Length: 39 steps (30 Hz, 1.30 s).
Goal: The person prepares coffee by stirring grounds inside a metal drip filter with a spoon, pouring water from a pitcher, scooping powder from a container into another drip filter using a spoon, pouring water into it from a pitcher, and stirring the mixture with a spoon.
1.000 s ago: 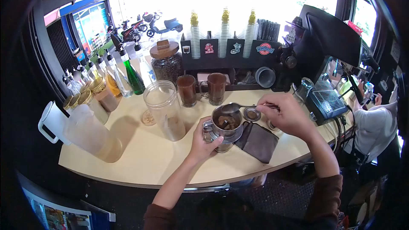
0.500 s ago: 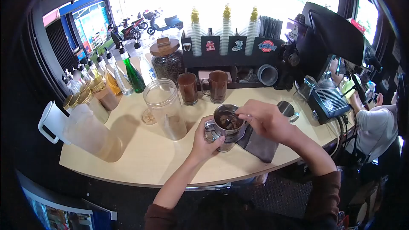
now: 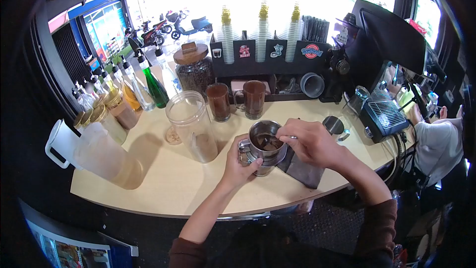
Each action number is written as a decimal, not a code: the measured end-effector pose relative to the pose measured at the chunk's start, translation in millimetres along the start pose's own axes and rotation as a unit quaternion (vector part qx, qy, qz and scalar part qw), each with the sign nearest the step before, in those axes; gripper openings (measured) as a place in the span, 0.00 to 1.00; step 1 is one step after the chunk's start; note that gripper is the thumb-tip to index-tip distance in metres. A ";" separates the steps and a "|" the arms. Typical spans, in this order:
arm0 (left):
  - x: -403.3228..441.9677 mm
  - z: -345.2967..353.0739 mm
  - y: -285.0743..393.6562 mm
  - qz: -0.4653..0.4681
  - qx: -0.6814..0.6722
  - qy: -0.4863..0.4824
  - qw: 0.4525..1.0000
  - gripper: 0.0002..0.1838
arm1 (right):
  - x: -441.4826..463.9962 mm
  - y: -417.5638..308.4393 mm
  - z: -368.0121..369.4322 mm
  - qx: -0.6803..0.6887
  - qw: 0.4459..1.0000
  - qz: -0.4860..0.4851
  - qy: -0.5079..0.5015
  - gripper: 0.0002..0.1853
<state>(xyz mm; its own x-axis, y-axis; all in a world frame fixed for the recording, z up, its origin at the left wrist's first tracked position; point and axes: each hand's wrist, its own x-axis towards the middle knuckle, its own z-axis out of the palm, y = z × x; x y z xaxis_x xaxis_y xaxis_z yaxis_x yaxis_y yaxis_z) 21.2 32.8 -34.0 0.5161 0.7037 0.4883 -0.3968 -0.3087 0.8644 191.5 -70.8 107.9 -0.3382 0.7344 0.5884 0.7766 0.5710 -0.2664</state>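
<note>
My left hand (image 3: 240, 165) grips a metal drip filter (image 3: 267, 155) by its side and handle; it stands on a vessel near the counter's front. Dark brown contents show inside. My right hand (image 3: 311, 141) pinches a spoon (image 3: 291, 137) whose bowl end is down in the filter. Beneath my right hand lies a folded dark cloth (image 3: 303, 171). Left of the filter stands an open clear jar (image 3: 191, 119) with some light powder low inside. Two glass mugs of brown drink (image 3: 218, 103) (image 3: 254, 100) stand behind.
On the counter (image 3: 163, 196), a frosted pitcher (image 3: 109, 159) and pump bottles (image 3: 154, 87) line the left. A wooden-lidded jar (image 3: 194, 77) and cup holder (image 3: 267, 62) stand behind. A steel jug (image 3: 333, 125) and coffee machine (image 3: 384, 114) are right, beyond them a person (image 3: 439, 141).
My right hand has lowered the spoon from above the rim into the filter and tilted over it. The steel jug behind that hand has come into view. My left hand has kept its grip.
</note>
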 end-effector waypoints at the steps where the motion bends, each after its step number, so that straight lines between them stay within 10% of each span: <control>1: -0.1 -0.1 -0.7 -0.002 0.000 0.001 1.000 0.32 | 0.9 -0.5 -1.2 0.000 1.000 -0.001 0.000 0.07; 39: -2.1 -0.9 -3.7 0.024 0.057 -0.006 0.998 0.31 | 1.5 -16.8 1.0 -0.098 0.995 -0.015 -0.017 0.08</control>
<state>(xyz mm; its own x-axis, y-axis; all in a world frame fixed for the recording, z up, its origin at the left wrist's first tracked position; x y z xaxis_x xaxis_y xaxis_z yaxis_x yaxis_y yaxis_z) 21.0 33.0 -38.4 0.5081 0.6781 0.5310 -0.3335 -0.4136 0.8472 177.4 -78.9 112.5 -0.3788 0.7315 0.5669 0.8531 0.5135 -0.0927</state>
